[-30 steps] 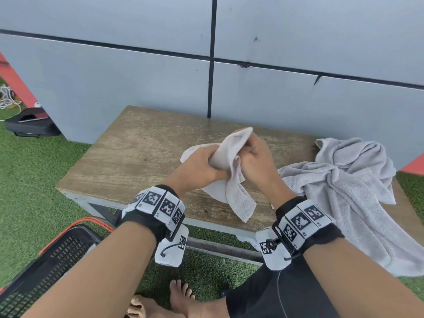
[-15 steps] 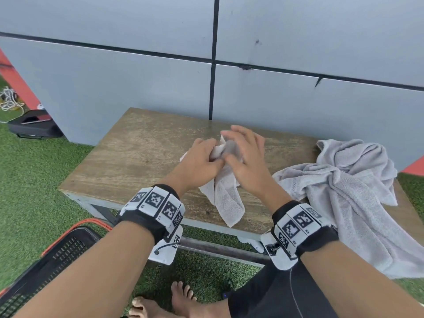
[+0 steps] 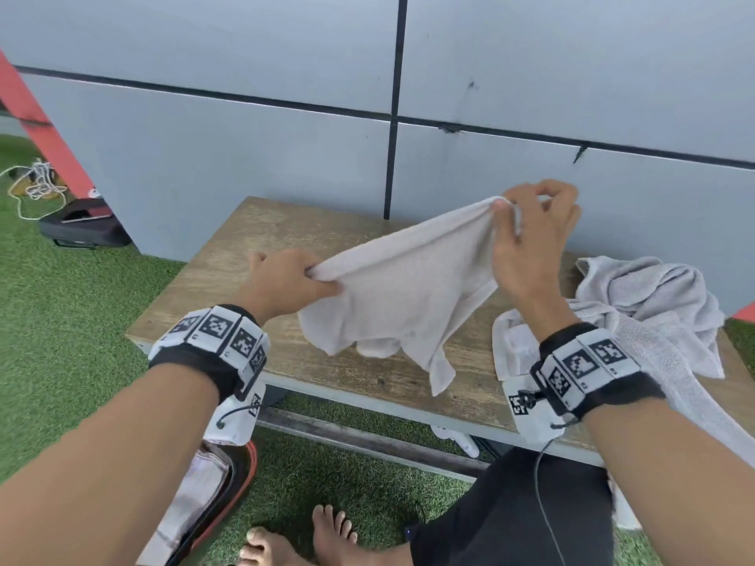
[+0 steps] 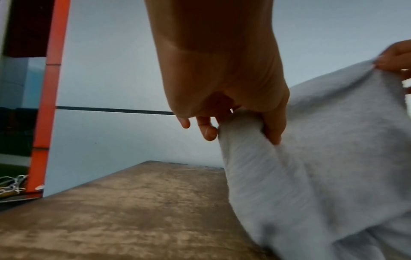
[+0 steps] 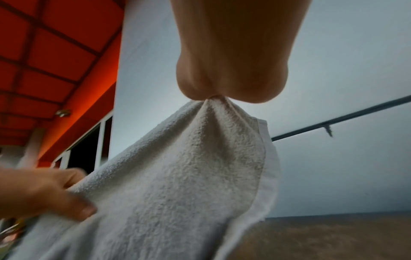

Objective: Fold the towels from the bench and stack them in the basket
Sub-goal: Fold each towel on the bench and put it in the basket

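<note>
Since half a second ago the two hands, then pressed together over a bunched cloth, have drawn apart and pulled the small towel [image 3: 402,296] open above the bench [image 3: 228,275]. The left hand [image 3: 286,285] clenches one corner in its curled fingers [image 4: 208,131], low and toward the bench's left end; the right hand [image 3: 531,243] pinches the opposite corner between thumb and fingertips, higher and nearer the grey wall [image 3: 245,157] behind the bench. Between them the towel's top edge runs taut on a slant, and the rest hangs in loose folds with one corner dangling over the bench's front edge. The cloth is pale off-white terry with a nubby pile and a flat woven hem band along its right side, plain in the right wrist view [image 5: 177,176]. No brand, tag or print can be read on it. The only markings in view are the black-and-white square code patterns on the white bands [image 3: 220,332] strapped round both wrists, which carry no legible words. On the bench's right end lies the heap of grey towels [image 3: 653,312], crumpled and spilling over the front edge. Below the bench's left front corner, on the green turf [image 3: 61,320], the basket [image 3: 241,475] shows a red rim and a pale folded cloth inside it.
</note>
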Tool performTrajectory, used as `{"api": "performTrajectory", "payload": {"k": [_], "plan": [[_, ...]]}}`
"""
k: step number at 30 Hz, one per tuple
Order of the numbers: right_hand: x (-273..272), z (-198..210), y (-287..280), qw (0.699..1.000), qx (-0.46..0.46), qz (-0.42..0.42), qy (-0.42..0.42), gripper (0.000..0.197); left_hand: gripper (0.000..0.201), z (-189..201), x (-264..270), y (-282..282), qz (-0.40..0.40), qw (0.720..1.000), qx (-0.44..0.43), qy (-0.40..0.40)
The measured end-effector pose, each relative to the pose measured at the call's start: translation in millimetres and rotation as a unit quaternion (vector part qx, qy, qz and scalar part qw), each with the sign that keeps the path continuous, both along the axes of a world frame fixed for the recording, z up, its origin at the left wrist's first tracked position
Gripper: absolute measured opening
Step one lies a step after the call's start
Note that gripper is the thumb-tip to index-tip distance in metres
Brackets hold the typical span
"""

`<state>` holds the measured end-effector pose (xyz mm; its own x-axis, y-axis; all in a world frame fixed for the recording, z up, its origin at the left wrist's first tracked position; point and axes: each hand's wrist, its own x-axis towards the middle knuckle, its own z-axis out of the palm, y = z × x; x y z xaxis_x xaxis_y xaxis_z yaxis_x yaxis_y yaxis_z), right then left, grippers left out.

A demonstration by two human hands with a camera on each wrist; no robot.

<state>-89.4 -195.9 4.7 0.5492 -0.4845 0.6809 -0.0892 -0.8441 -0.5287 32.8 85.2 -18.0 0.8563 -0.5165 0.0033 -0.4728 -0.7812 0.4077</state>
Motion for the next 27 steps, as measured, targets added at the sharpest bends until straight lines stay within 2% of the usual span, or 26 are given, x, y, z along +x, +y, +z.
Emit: {"api": "performTrajectory", "payload": {"k": [4,8,11,13,16,17,19,20,22,25,27], "plan": [[4,-1,-23,0.992,0.081,-0.095,0.003,0.027,0.044,8,12,18,0.047,0.999,0.014,0.009],[13,-10,-18,0.979,0.141,-0.086,0.117,0.023,0.042,21,5,20,0.045,0.991,-0.097,0.081],[14,-21,13,0.983,0.12,0.01,0.136,0.026,0.029,27,-7,13,0.02,0.985,-0.136,0.103],[12,-23,38,0.974,0.09,0.136,0.159,0.034,0.022,28,-16,5,-0.014,0.98,-0.155,0.123],[16,-25,68,0.905,0.096,0.312,0.273,0.035,0.009,31,-29,-6,-0.061,0.969,-0.186,0.153],[19,-26,74,0.884,0.103,0.344,0.299,0.031,0.003,33,-31,-8,-0.072,0.966,-0.193,0.158],[23,-27,82,0.865,0.127,0.381,0.301,0.022,0.011,33,-32,-11,-0.096,0.961,-0.203,0.16],[23,-28,84,0.863,0.14,0.389,0.29,0.016,0.013,34,-32,-12,-0.1,0.96,-0.208,0.16],[21,-27,84,0.875,0.14,0.386,0.256,0.017,0.014,32,-30,-11,-0.093,0.957,-0.22,0.164],[17,-23,79,0.914,0.128,0.335,0.19,0.018,0.026,29,-26,-7,-0.078,0.954,-0.229,0.179],[17,-21,71,0.936,0.122,0.297,0.149,0.015,0.027,28,-24,-2,-0.066,0.955,-0.218,0.191]]}}
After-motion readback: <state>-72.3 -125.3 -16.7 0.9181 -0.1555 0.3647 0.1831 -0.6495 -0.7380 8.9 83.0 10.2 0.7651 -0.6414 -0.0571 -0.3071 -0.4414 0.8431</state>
